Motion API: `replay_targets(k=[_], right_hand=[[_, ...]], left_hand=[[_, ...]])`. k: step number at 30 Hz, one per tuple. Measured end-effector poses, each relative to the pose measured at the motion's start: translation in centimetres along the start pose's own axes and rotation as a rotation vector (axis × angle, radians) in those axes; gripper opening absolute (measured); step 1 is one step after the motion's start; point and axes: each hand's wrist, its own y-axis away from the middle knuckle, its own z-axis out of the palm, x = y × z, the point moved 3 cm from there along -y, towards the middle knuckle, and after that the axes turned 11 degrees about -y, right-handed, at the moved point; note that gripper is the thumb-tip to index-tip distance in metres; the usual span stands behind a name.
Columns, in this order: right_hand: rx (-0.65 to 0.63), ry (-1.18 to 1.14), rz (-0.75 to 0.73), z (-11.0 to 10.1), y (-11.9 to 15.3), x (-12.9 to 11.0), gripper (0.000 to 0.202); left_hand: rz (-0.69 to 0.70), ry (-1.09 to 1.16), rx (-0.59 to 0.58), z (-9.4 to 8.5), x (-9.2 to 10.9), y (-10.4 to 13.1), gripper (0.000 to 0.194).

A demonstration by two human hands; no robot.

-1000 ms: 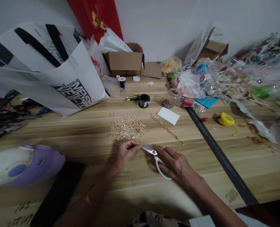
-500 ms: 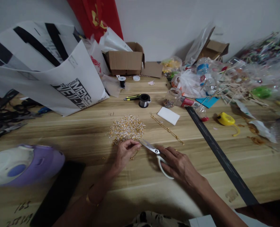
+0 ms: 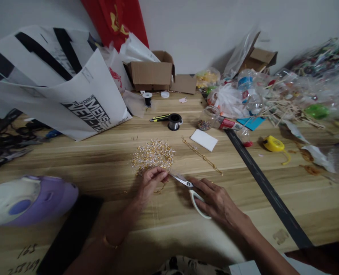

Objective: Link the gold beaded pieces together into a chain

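My right hand [image 3: 215, 198] grips a pair of scissors [image 3: 188, 185] with white handles, its fingers in the loops. The blades point left and look nearly closed, their tips close to the fingers of my left hand [image 3: 152, 183]. That left hand is closed in a pinch at the near edge of a pile of gold and clear beaded pieces [image 3: 154, 154]. From beneath its fingers hangs a short gold chain [image 3: 160, 190]; what lies between the fingertips is too small to see. To the right of the pile lies a longer gold chain [image 3: 202, 156].
Beyond the pile are a wire spool [image 3: 174, 122], a yellow-black cutter [image 3: 159, 118] and a white card [image 3: 204, 140]. A black strip [image 3: 266, 187] crosses the right side, near a yellow tape measure [image 3: 273, 144]. At left stand a large paper bag [image 3: 86, 99] and a purple-white object [image 3: 43, 200].
My left hand has shifted slightly left and up. The scissor blades, further apart before, are now closer together, and the scissors have moved a little left.
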Motion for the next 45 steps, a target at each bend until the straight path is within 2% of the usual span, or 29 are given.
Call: replay_targets(k=[20, 28, 45], right_hand=[[-0.022, 0.080, -0.032, 0.01, -0.42, -0.18, 0.044], [-0.018, 0.123, -0.060, -0.13, -0.23, 0.03, 0.044], [-0.018, 0.123, -0.033, -0.32, 0.00, 0.50, 0.046]], left_hand=[[-0.107, 0.198, -0.061, 0.57, -0.35, 0.07, 0.025], [-0.064, 0.184, -0.083, 0.51, -0.63, -0.10, 0.021], [-0.015, 0.125, -0.005, 0.16, -0.08, 0.08, 0.017]])
